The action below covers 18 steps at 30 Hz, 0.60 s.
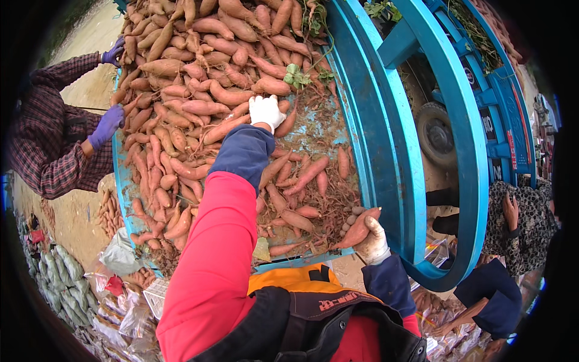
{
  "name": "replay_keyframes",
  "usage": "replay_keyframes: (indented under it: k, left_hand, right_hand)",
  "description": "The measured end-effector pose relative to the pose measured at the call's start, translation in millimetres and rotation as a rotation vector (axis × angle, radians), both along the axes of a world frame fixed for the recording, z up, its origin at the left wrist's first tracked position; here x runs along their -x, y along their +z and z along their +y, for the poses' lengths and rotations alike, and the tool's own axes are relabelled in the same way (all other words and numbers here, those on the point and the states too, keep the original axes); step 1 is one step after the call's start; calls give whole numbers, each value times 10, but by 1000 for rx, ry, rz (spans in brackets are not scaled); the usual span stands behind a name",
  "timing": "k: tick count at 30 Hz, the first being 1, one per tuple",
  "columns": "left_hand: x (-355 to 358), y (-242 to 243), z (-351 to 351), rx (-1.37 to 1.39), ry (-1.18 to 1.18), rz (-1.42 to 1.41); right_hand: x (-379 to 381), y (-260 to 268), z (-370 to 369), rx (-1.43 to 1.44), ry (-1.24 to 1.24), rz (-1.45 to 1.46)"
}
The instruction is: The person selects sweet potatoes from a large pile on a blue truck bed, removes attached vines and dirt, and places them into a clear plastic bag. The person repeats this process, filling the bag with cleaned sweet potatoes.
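Observation:
My left hand (267, 111), in a white glove, reaches out onto a heap of reddish sweet potatoes (203, 107). Its fingers curl down among them, and the glove hides whether they grip one. Close to my body, my right hand (373, 244) in a soiled white glove holds a large sweet potato (360, 228) by its side. Small grey clods (350, 219) lie beside that root. Between my hands, loose sweet potatoes (296, 220) rest on soil and root hairs in the blue truck bed (312, 131). A green leafy sprig (296, 77) lies past my left hand.
Blue metal rails (407, 149) border the bed on the right. At the left edge stands a person in a checked shirt (59, 135) with purple gloves (107, 124) on the heap. Bagged produce (122, 312) covers ground at lower left. Other people and another blue truck (484, 99) are right.

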<state>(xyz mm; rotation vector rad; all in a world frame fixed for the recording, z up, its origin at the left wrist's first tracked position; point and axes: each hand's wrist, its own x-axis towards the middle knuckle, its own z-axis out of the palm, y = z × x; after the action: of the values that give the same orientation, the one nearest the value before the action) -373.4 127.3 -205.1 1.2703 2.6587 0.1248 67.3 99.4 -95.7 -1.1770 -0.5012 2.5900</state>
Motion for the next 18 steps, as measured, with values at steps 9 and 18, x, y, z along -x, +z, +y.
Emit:
replay_keyframes:
  k: [9, 18]
  left_hand:
    - [-911, 867, -834, -838, 124, -1688]
    - [-1812, 1124, -1252, -330, -327, -1290]
  right_hand:
    - [314, 121, 152, -243, 36, 159]
    - [606, 61, 2, -177, 127, 209]
